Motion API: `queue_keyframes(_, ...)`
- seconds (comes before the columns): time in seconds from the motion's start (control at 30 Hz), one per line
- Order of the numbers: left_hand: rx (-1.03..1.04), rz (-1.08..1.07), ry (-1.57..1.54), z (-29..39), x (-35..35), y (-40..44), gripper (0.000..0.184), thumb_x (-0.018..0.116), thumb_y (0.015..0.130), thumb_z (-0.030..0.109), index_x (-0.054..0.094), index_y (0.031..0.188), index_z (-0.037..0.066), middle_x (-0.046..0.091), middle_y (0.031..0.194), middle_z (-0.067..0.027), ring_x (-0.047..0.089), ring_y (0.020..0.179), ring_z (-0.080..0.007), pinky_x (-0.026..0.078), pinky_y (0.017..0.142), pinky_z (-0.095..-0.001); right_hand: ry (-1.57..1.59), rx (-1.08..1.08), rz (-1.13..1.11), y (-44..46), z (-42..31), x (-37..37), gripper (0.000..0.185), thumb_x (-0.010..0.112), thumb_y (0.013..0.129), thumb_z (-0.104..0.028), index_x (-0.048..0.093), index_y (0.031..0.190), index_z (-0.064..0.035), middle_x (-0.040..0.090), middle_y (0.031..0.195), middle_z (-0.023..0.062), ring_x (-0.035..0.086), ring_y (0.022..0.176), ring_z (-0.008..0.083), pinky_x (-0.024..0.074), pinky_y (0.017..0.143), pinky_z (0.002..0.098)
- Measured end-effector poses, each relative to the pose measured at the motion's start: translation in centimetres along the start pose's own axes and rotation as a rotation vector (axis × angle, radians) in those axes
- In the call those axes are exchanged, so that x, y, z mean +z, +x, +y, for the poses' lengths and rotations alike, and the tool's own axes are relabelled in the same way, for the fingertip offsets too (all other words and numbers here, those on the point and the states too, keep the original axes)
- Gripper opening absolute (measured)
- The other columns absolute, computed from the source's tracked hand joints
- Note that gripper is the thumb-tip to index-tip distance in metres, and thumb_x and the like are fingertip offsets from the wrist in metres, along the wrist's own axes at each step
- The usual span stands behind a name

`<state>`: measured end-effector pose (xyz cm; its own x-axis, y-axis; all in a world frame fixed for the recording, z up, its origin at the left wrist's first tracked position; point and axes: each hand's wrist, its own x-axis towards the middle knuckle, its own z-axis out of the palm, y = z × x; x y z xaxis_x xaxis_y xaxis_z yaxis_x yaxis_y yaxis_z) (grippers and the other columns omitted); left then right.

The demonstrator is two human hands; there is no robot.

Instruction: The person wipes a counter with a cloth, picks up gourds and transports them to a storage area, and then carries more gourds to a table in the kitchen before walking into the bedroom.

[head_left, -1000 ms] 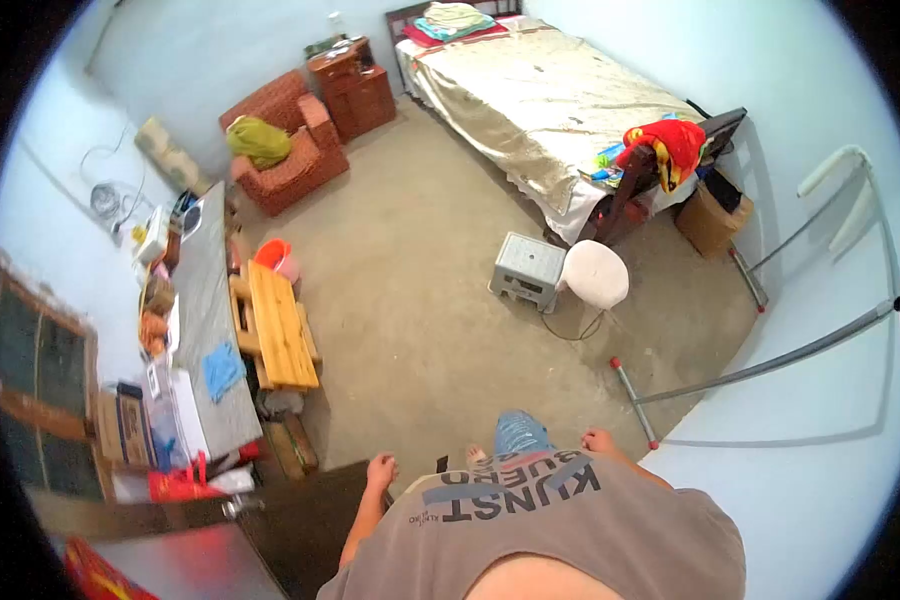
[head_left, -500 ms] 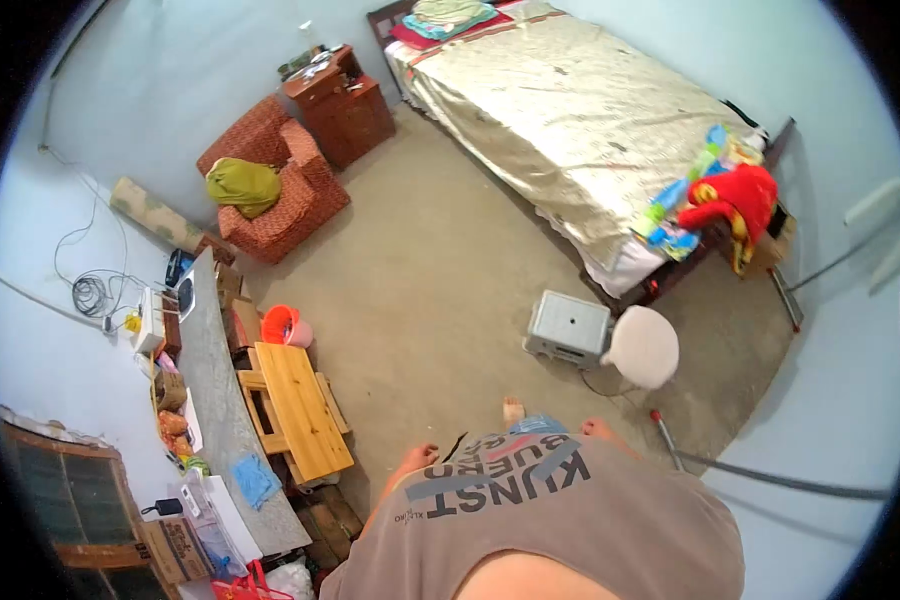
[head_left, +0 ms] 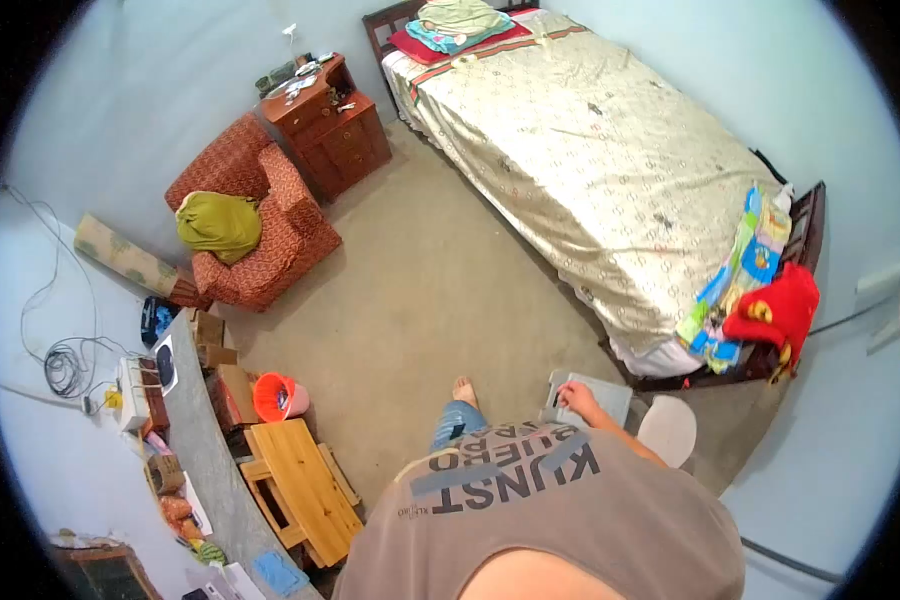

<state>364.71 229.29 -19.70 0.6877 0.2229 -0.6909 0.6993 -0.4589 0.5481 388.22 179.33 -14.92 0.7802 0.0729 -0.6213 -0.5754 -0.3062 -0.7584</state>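
My right hand (head_left: 574, 394) shows in front of the shirt, over the grey plastic stool (head_left: 610, 396); its fingers look curled, and what they hold, if anything, is too small to make out. Whether it touches the stool is unclear. Beside the stool is a round pale seat (head_left: 667, 430), partly behind my arm. My left hand is out of sight behind the body. One bare foot (head_left: 464, 388) is on the floor ahead of the shirt.
A bed (head_left: 590, 170) with a red cloth (head_left: 778, 312) fills the right side. At the left are an armchair (head_left: 270, 235), a cabinet (head_left: 338, 150), a long grey counter (head_left: 210, 450), a wooden bench (head_left: 305, 480) and a red bucket (head_left: 278, 398).
The view has moved forward into the room, nearer the bed and armchair. My right hand now appears over the grey stool. My left hand has gone out of view.
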Motion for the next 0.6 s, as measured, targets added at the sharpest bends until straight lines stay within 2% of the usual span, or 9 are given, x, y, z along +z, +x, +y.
queue_keyframes(0.07, 0.023, -0.001, -0.01, 7.8, -4.4, 4.0, 0.029, 0.054, 0.082, 0.016, 0.056, 0.106, 0.001, 0.062, 0.082, -0.0111, 0.06, 0.071, -0.0169, 0.049, 0.064, -0.03, -0.136, -0.031, -0.088, 1.9, -0.2, 0.3, 0.014, 0.051, 0.082, -0.011, 0.061, 0.088, -0.004, 0.061, 0.069, 0.0043, 0.058, 0.06, 0.0133, 0.0458, 0.053, 0.0266)
queue_keyframes(0.13, 0.057, 0.013, -0.085, 16.5, -8.4, 8.3, 0.029, 0.054, 0.082, 0.016, 0.056, 0.106, 0.0, 0.062, 0.082, -0.0112, 0.06, 0.072, -0.017, 0.049, 0.065, -0.03, -0.496, -0.339, -0.184, 4.8, 0.2, -0.2, 0.018, 0.055, 0.081, -0.016, 0.063, 0.092, -0.0029, 0.063, 0.073, 0.0057, 0.06, 0.068, 0.0159, 0.0477, 0.062, 0.0298)
queue_keyframes(0.23, 0.123, 0.048, -0.306, 22.3, -10.7, 18.0, 0.028, 0.052, 0.083, 0.016, 0.055, 0.106, 0.0, 0.061, 0.082, -0.0092, 0.058, 0.071, -0.016, 0.048, 0.061, -0.0292, -0.429, -0.242, -0.153, 8.0, 0.3, -1.3, 0.021, 0.057, 0.08, -0.018, 0.063, 0.093, -0.0034, 0.065, 0.08, 0.0075, 0.061, 0.077, 0.0196, 0.0473, 0.068, 0.0329)
queue_keyframes(0.27, 0.148, 0.03, -0.341, 24.8, -11.8, 20.5, 0.027, 0.05, 0.084, 0.017, 0.055, 0.106, 0.001, 0.059, 0.082, -0.0078, 0.057, 0.069, -0.0159, 0.047, 0.058, -0.0291, -0.241, -0.086, -0.132, 8.1, -2.0, -1.7, 0.022, 0.058, 0.08, -0.02, 0.063, 0.092, -0.0035, 0.065, 0.081, 0.0084, 0.06, 0.075, 0.0197, 0.0469, 0.067, 0.0333)
queue_keyframes(0.3, 0.146, 0.031, -0.33, 27.8, -13.2, 21.8, 0.027, 0.05, 0.084, 0.017, 0.055, 0.106, 0.001, 0.059, 0.082, -0.0078, 0.057, 0.069, -0.0159, 0.047, 0.058, -0.0291, -0.195, 0.008, -0.108, 11.1, 1.2, -2.1, 0.022, 0.057, 0.08, -0.021, 0.063, 0.091, -0.0035, 0.065, 0.08, 0.0083, 0.06, 0.074, 0.0195, 0.0467, 0.067, 0.0332)
queue_keyframes(0.37, 0.212, -0.035, -0.078, 35.6, -15.2, 24.8, 0.028, 0.051, 0.084, 0.016, 0.055, 0.106, 0.0, 0.061, 0.081, -0.0092, 0.057, 0.068, -0.0149, 0.048, 0.063, -0.0288, -0.095, 0.194, -0.046, 17.4, 7.7, -3.0, 0.021, 0.057, 0.08, -0.021, 0.063, 0.09, -0.0035, 0.064, 0.079, 0.0082, 0.06, 0.073, 0.0192, 0.0464, 0.065, 0.033)
queue_keyframes(0.4, 0.227, -0.041, -0.071, 37.9, -15.8, 26.9, 0.028, 0.051, 0.084, 0.016, 0.055, 0.106, 0.0, 0.061, 0.081, -0.0092, 0.057, 0.068, -0.0149, 0.048, 0.063, -0.0288, -0.139, 0.21, -0.016, 19.2, 8.2, -3.3, 0.021, 0.057, 0.08, -0.022, 0.063, 0.09, -0.0035, 0.064, 0.078, 0.008, 0.059, 0.072, 0.0191, 0.0464, 0.064, 0.0331)
queue_keyframes(0.57, 0.302, -0.039, -0.154, 43.2, -16.0, 36.2, 0.028, 0.05, 0.084, 0.018, 0.056, 0.108, 0.003, 0.062, 0.081, -0.0092, 0.057, 0.067, -0.0161, 0.048, 0.065, -0.031, -0.483, -0.038, -0.01, 29.6, 5.3, -4.0, 0.021, 0.057, 0.08, -0.022, 0.063, 0.088, -0.0035, 0.064, 0.075, 0.0074, 0.059, 0.068, 0.0185, 0.0462, 0.062, 0.0337)
queue_keyframes(0.6, 0.237, -0.075, 0.033, 44.0, -16.8, 36.1, 0.029, 0.051, 0.084, 0.018, 0.056, 0.108, 0.003, 0.062, 0.081, -0.0095, 0.058, 0.068, -0.0168, 0.048, 0.065, -0.0314, -0.579, -0.137, -0.004, 32.4, 5.9, -4.1, 0.021, 0.057, 0.08, -0.022, 0.063, 0.087, -0.0035, 0.064, 0.074, 0.0073, 0.058, 0.067, 0.0184, 0.0462, 0.062, 0.0338)
